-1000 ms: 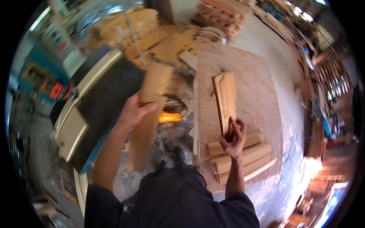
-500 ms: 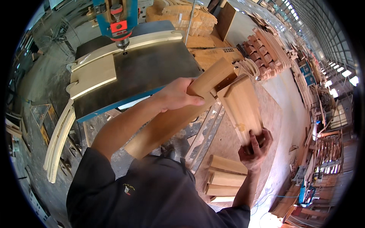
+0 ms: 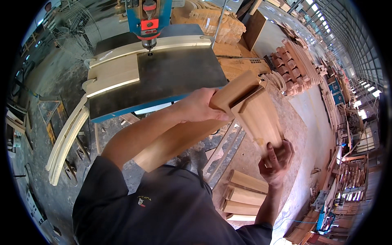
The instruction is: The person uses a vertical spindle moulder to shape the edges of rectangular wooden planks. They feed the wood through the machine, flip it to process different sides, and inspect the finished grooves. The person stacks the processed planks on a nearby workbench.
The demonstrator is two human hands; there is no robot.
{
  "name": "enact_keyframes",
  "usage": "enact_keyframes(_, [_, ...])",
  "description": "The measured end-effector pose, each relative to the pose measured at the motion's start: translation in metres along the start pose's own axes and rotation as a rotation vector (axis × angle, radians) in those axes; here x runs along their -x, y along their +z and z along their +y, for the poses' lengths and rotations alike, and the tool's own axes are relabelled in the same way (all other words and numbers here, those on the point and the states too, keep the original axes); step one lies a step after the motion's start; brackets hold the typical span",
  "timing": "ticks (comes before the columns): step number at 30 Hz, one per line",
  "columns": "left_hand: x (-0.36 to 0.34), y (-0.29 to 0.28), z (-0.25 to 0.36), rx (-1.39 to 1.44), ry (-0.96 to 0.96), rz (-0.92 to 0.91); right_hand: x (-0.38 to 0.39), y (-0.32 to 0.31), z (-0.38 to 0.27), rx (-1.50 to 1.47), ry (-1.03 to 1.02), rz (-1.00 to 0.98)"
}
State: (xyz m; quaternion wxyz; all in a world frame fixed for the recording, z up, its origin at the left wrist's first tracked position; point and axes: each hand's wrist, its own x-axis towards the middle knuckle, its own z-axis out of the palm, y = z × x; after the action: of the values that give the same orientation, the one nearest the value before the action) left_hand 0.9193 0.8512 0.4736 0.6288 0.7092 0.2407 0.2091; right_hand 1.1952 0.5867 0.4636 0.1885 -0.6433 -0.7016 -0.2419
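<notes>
My left hand (image 3: 204,105) is closed round the upper end of a long wooden board (image 3: 175,143), which slants down to the lower left beneath my forearm. In my right hand (image 3: 277,161) is the lower end of a second, tapering wooden board (image 3: 259,116), with a brownish patch near my thumb. The upper ends of both boards come together in front of me, a dark narrow slot between them. Whether they are joined there I cannot tell. Below, several similar wooden boards (image 3: 246,196) lie side by side on a plywood sheet (image 3: 290,122).
Ahead to the left stands a blue drill press (image 3: 149,24) with a dark metal table (image 3: 183,65). A curved wooden strip (image 3: 175,42) and a pale board (image 3: 116,73) lie on it. Curved strips (image 3: 67,143) lean at left, near a fan (image 3: 75,30). Reddish parts (image 3: 292,67) are stacked at right.
The upper ends of the two boards have come closer together, narrowing the gap and covering the dark hole seen between them. The view has shifted slightly; both hands keep their holds.
</notes>
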Motion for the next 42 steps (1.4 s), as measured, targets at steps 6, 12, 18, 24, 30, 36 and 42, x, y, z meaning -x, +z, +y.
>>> enact_keyframes(6, [0.006,-0.007,-0.009,-0.042,-0.036,0.039,-0.006,0.003,-0.010,-0.029,0.000,-0.041])
enact_keyframes(12, [0.016,-0.026,-0.020,-0.152,0.025,-0.136,-0.004,0.007,-0.015,0.042,-0.029,-0.005])
enact_keyframes(18, [0.047,-0.010,-0.021,-0.080,0.200,0.114,-0.003,0.009,-0.034,0.089,-0.159,0.098])
enact_keyframes(24, [0.066,-0.004,-0.011,-0.094,0.377,0.191,0.013,0.009,-0.036,0.020,-0.098,0.089])
enact_keyframes(30, [0.066,-0.032,-0.008,-0.354,0.690,0.112,-0.014,0.005,-0.047,-0.071,-0.113,0.026])
enact_keyframes(36, [0.046,-0.020,-0.006,-0.309,0.618,0.145,0.026,0.038,-0.021,-0.012,-0.155,0.108])
enact_keyframes(42, [0.026,-0.028,0.012,-0.173,0.609,0.118,-0.014,0.017,-0.030,-0.069,-0.017,0.132])
